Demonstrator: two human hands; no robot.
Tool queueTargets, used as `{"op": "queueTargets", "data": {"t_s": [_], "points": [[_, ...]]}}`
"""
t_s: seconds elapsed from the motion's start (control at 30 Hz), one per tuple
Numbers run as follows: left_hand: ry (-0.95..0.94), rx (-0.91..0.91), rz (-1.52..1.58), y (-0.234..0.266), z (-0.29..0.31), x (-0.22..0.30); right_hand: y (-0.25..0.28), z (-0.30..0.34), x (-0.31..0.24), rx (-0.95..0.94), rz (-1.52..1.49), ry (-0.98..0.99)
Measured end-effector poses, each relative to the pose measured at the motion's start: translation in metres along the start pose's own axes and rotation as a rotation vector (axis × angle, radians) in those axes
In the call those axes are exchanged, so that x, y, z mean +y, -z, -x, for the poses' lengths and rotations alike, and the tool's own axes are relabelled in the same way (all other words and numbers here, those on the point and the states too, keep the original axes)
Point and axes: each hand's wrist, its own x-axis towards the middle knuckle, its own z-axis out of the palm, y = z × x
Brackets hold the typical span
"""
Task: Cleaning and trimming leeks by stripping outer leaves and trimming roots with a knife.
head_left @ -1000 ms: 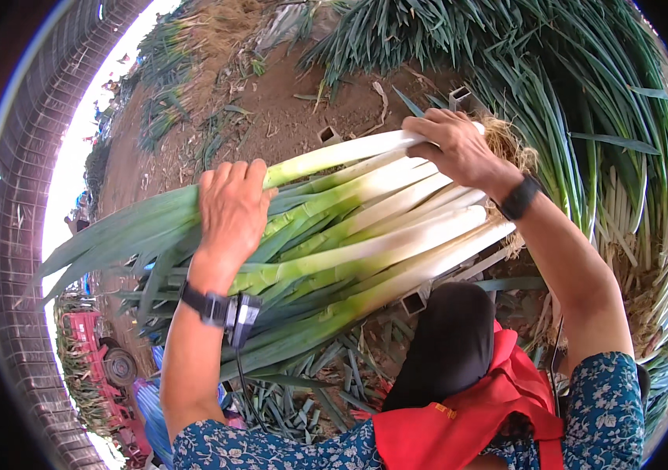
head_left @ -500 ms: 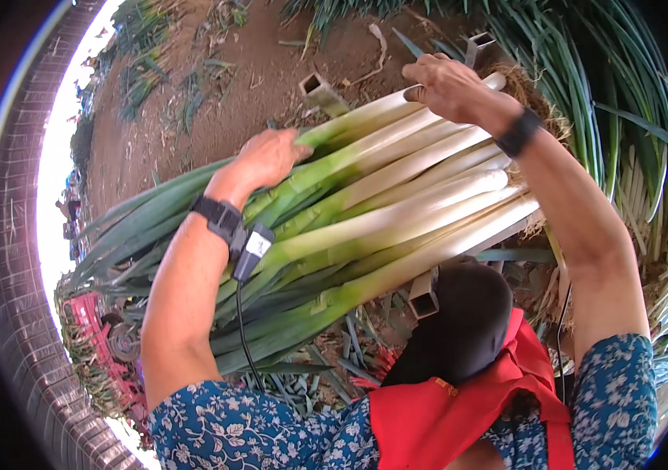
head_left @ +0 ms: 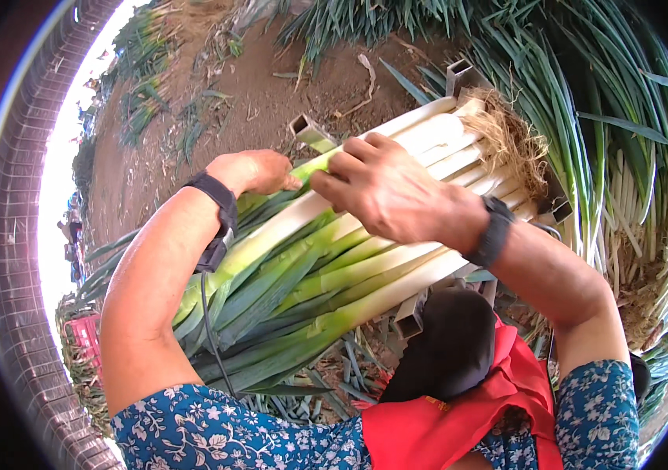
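Observation:
A thick bundle of leeks (head_left: 349, 290) lies slantwise in front of me, green leaves to the left and white shanks to the right. Their pale roots (head_left: 510, 145) form a shaggy clump at the right end. My right hand (head_left: 389, 192) has moved in over the middle of the bundle, its fingers curled down on a leek on top; its fingertips are partly hidden. Just left of it, my left hand (head_left: 259, 171) is closed on the green part of a leek at the far edge. Square metal tube posts (head_left: 313, 133) stand around the bundle.
More leeks with long green leaves (head_left: 537, 102) are heaped at the right and far side. Brown soil (head_left: 263, 94) carries scattered leaf scraps. A red crate (head_left: 85, 337) sits at the left. Close to me is a dark rounded shape (head_left: 459, 337) beside a red apron (head_left: 436, 423).
My right hand has come left and nearer, from the white root end to mid-bundle. My left hand has shifted slightly, its wrist turning. The top leeks lie differently, and the roots show more.

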Motion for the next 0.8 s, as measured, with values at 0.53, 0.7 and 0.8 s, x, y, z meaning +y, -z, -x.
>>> {"op": "queueTargets", "data": {"t_s": [0.53,0.7,0.8], "points": [[-0.239,0.577,0.206,-0.083,0.026,-0.010,-0.040,0.030,0.116,-0.266,-0.650,-0.652],[-0.296,0.646,0.194,-0.105,-0.002,-0.022,-0.065,0.025,0.112,-0.397,-0.120,-0.486],[-0.336,0.592,0.239,-0.096,-0.005,-0.021,-0.049,0.004,0.094,-0.484,-0.069,-0.590]]}}
